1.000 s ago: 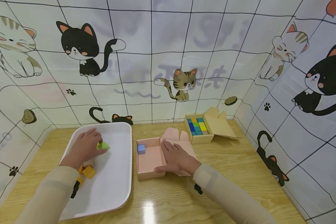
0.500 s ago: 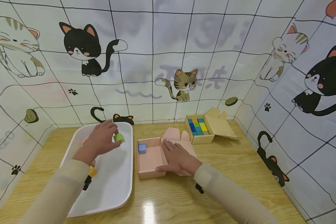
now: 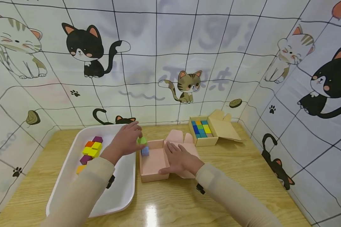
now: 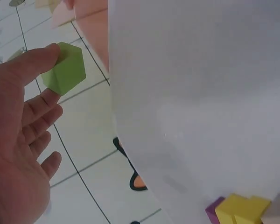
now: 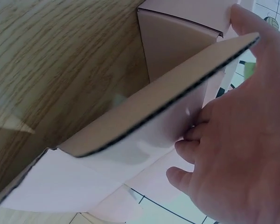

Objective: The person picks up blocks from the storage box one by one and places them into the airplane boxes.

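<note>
My left hand [image 3: 124, 141] pinches a light green cube [image 3: 142, 141] between thumb and fingers, above the back left corner of the pink cardboard box [image 3: 154, 179]. The left wrist view shows the same green cube [image 4: 65, 70] at the thumb tip. Inside the box, in that back left corner, sits a blue cube [image 3: 145, 152], just below the green one. My right hand [image 3: 182, 160] rests flat on the box's opened lid [image 3: 191, 150], its thumb by the box's right wall. In the right wrist view, the right hand [image 5: 238, 126] lies against the pink cardboard, fingers partly hidden.
A white tray [image 3: 122, 192] stands at left, with several yellow, purple and orange blocks [image 3: 91, 149] in it. At the back right is a yellow cardboard box [image 3: 206, 142] filled with coloured cubes, its lid [image 3: 227, 129] folded out rightward. A patterned cloth wall [image 3: 147, 69] encloses the table.
My left hand has lifted the green cube from the tray and carried it right to the pink box. Blocks it covered now show. The right hand stays on the lid.
</note>
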A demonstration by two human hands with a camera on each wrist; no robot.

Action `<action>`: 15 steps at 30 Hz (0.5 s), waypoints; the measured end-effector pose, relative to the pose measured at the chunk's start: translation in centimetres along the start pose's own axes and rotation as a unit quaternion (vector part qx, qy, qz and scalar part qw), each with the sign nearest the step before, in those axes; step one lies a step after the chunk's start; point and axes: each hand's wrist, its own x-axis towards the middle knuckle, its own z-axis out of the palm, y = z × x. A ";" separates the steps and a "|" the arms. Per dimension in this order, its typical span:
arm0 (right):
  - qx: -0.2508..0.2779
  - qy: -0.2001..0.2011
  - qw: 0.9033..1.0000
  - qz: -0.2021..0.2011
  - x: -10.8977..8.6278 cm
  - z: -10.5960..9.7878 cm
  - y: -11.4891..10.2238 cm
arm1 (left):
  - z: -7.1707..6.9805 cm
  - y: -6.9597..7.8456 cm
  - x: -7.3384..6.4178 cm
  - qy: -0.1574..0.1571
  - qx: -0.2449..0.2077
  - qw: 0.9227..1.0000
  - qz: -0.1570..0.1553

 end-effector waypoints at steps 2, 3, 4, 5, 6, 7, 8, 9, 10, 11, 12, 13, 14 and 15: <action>-0.007 0.005 1.000 -0.004 0.0 0.1 0.0 | 0.4 0.5 0.4 -0.006 -0.002 1.000 0.006; -0.012 0.007 1.000 -0.006 0.0 0.1 0.0 | 0.7 0.8 0.5 -0.009 -0.005 1.000 0.007; -0.013 0.009 1.000 -0.009 -0.1 0.2 0.0 | 0.9 0.9 0.7 -0.011 -0.007 1.000 0.008; -0.014 0.011 1.000 -0.011 -0.1 0.2 0.0 | 1.1 1.1 0.8 -0.013 -0.010 1.000 0.009; -0.016 0.012 1.000 -0.014 -0.1 0.3 0.0 | 1.4 1.3 0.9 -0.014 -0.012 1.000 0.009; -0.016 0.014 1.000 -0.017 -0.1 0.3 0.0 | 1.6 1.4 1.0 -0.013 -0.013 1.000 0.011; -0.016 0.017 1.000 -0.018 -0.2 0.3 0.1 | 1.8 1.5 1.1 -0.014 -0.017 1.000 0.010; -0.017 0.019 1.000 -0.018 -0.2 0.3 0.1 | 2.1 1.6 1.2 -0.017 -0.018 1.000 0.010; -0.018 0.021 0.999 -0.018 -0.2 0.4 0.1 | 2.3 1.7 1.3 -0.017 -0.016 1.000 0.013; -0.021 0.022 0.999 -0.017 -0.2 0.4 0.1 | 2.5 1.8 1.4 -0.020 -0.017 1.000 0.014; -0.022 0.023 0.999 -0.016 -0.2 0.4 0.1 | 2.7 1.9 1.5 -0.021 -0.015 1.000 0.017; -0.023 0.024 0.999 -0.016 -0.2 0.4 0.2 | 2.9 2.0 1.7 -0.023 -0.017 0.999 0.018; -0.024 0.024 0.999 -0.015 -0.2 0.4 0.2 | 3.0 2.1 1.8 -0.026 -0.020 0.999 0.018; -0.024 0.025 0.999 -0.016 -0.1 0.4 0.2 | 3.2 2.1 1.9 -0.027 -0.020 0.999 0.018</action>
